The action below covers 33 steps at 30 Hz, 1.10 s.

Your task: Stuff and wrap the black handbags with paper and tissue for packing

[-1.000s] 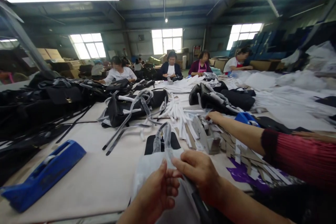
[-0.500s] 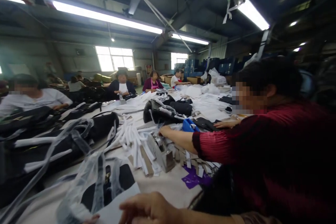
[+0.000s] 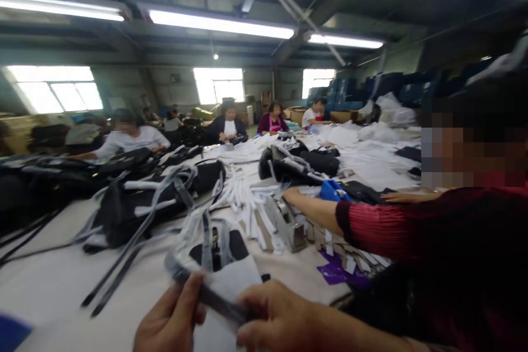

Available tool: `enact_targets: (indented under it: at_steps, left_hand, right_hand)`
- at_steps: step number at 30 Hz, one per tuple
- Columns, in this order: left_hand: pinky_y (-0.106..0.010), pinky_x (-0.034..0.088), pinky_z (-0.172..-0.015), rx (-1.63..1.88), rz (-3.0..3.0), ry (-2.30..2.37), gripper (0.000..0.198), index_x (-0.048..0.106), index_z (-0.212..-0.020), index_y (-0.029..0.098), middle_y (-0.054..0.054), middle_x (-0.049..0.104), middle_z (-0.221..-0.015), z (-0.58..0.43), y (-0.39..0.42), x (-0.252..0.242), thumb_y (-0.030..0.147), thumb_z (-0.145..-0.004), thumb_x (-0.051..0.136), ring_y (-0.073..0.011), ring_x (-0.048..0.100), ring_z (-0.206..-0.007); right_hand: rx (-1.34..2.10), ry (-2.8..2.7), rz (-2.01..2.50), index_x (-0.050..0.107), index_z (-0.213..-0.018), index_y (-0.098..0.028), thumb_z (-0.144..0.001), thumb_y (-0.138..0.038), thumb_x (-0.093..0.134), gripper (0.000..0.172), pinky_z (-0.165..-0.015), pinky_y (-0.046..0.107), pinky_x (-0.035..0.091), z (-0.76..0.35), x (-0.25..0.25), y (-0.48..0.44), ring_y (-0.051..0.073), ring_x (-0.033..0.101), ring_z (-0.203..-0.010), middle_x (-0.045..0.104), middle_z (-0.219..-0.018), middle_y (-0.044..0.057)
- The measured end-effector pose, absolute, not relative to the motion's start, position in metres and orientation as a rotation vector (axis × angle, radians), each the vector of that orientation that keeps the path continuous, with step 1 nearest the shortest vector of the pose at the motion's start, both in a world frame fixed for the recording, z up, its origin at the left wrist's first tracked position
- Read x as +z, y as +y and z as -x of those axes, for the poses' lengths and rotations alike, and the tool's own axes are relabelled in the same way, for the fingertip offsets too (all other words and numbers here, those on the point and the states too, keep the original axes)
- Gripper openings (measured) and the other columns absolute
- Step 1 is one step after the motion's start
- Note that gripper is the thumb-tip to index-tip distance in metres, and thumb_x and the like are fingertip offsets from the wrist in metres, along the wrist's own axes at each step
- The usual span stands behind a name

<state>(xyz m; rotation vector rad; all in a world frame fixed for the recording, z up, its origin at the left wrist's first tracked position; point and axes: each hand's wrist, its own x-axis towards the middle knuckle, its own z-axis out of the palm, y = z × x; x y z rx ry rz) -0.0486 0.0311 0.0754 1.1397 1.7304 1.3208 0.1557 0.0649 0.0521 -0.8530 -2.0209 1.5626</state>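
A black bag [image 3: 237,245] with gold hardware and handles wrapped in clear plastic lies on the table in front of me. A white sheet [image 3: 237,279] covers its near side. My left hand [image 3: 171,316] is closed, thumb on top, on a dark strap [image 3: 220,302] that looks covered in clear film. At the strap's right end, my right hand [image 3: 280,313] is closed around it, slightly blurred. The strap stretches between both hands over the sheet.
A tape dispenser [image 3: 289,225] stands beyond the bag, beside white wrapped strips [image 3: 237,190] and cardboard pieces [image 3: 358,253]. A co-worker's arm [image 3: 313,209] reaches in from the right. Black bags [image 3: 165,198] lie left, a blue dispenser [image 3: 334,191] farther back. Other people sit around the table.
The view has swung left. My left hand has come fully into sight, and both hands now grip the strap; earlier my right hand hovered over the white sheet.
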Motion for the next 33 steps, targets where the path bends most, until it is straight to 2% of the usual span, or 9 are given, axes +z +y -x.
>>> enact_targets:
  at_steps: [4, 7, 11, 15, 18, 23, 27, 29, 33]
  left_hand:
    - [-0.023, 0.035, -0.049, 1.460, -1.099, 1.562, 0.044, 0.064, -0.064, 0.016, 0.003, 0.048, -0.051, 0.039, 0.026, 0.081, 0.057, -0.081, 0.067, -0.0093, 0.043, -0.051]
    - [-0.022, 0.033, -0.048, 1.455, -1.072, 1.468, 0.040, 0.063, -0.065, 0.016, 0.003, 0.049, -0.051, 0.033, 0.026, 0.080, 0.051, -0.083, 0.068, -0.0083, 0.043, -0.049]
    - [-0.021, 0.030, -0.046, 1.501, -0.916, 1.313, 0.033, 0.065, -0.070, 0.013, 0.003, 0.051, -0.055, 0.033, 0.026, 0.077, 0.043, -0.078, 0.074, -0.0063, 0.042, -0.048]
    - [-0.018, 0.027, -0.045, 1.539, -0.639, 0.976, 0.025, 0.061, -0.074, 0.014, 0.006, 0.045, -0.055, 0.040, 0.027, 0.077, 0.034, -0.075, 0.077, -0.0038, 0.035, -0.046]
    - [-0.018, 0.030, -0.047, 1.477, -0.615, 0.807, 0.030, 0.058, -0.076, 0.015, 0.006, 0.045, -0.057, 0.042, 0.022, 0.074, 0.041, -0.079, 0.072, -0.0049, 0.037, -0.048]
    - [-0.019, 0.026, -0.045, 1.221, -0.844, 1.026, 0.035, 0.062, -0.071, 0.012, 0.006, 0.043, -0.053, 0.036, 0.009, 0.058, 0.044, -0.077, 0.075, -0.0048, 0.035, -0.047]
    - [-0.020, 0.021, -0.044, 1.425, -0.910, 1.161, 0.026, 0.069, -0.078, 0.013, 0.007, 0.038, -0.053, 0.038, 0.007, 0.056, 0.039, -0.078, 0.075, -0.0044, 0.029, -0.047]
    - [-0.020, 0.026, -0.044, 1.588, -1.029, 1.243, 0.020, 0.073, -0.084, 0.016, 0.006, 0.043, -0.057, 0.040, 0.005, 0.060, 0.035, -0.080, 0.074, -0.0050, 0.033, -0.048]
    - [-0.022, 0.043, -0.053, 1.671, -1.354, 1.247, 0.012, 0.076, -0.090, 0.019, -0.001, 0.062, -0.075, 0.035, -0.003, 0.063, 0.028, -0.085, 0.069, -0.0073, 0.050, -0.056]
  right_hand:
    - [1.373, -1.983, 0.802, 0.069, -0.110, -0.013, -0.087, -0.042, 0.061, 0.038, -0.074, 0.029, 0.049, -0.164, 0.082, 0.060, 0.019, 0.062, -0.089, 0.069, -0.103, 0.010]
    - [1.559, -1.959, 0.823, 0.070, -0.095, -0.014, -0.090, -0.048, 0.056, 0.037, -0.065, 0.027, 0.047, -0.155, 0.082, 0.062, 0.016, 0.059, -0.074, 0.067, -0.085, 0.006]
    - [1.653, -1.955, 0.958, 0.054, -0.062, -0.016, -0.086, -0.045, 0.060, 0.038, -0.047, 0.021, 0.032, -0.145, 0.075, 0.052, 0.008, 0.039, -0.051, 0.045, -0.055, -0.004]
    - [1.698, -1.905, 0.990, 0.052, -0.063, -0.017, -0.083, -0.047, 0.061, 0.037, -0.043, 0.021, 0.025, -0.144, 0.075, 0.046, 0.007, 0.033, -0.048, 0.039, -0.054, -0.006]
    - [1.628, -1.930, 1.021, 0.053, -0.064, -0.017, -0.084, -0.047, 0.060, 0.036, -0.044, 0.021, 0.027, -0.144, 0.076, 0.047, 0.008, 0.035, -0.049, 0.042, -0.054, -0.005]
    - [1.285, -2.134, 0.999, 0.053, -0.060, -0.018, -0.088, -0.040, 0.056, 0.036, -0.048, 0.023, 0.029, -0.141, 0.071, 0.054, 0.009, 0.038, -0.052, 0.043, -0.054, -0.004]
    - [0.925, -2.088, 1.012, 0.064, -0.072, -0.017, -0.089, -0.043, 0.055, 0.032, -0.060, 0.026, 0.038, -0.141, 0.070, 0.055, 0.014, 0.051, -0.066, 0.059, -0.068, 0.002]
    - [1.051, -1.969, 1.074, 0.067, -0.075, -0.016, -0.090, -0.053, 0.053, 0.043, -0.057, 0.026, 0.038, -0.142, 0.072, 0.052, 0.014, 0.051, -0.063, 0.059, -0.067, 0.004]
    - [1.941, -1.557, 1.086, 0.064, -0.081, -0.015, -0.087, -0.071, 0.043, 0.060, -0.040, 0.023, 0.022, -0.134, 0.074, 0.047, 0.009, 0.033, -0.041, 0.047, -0.051, -0.003]
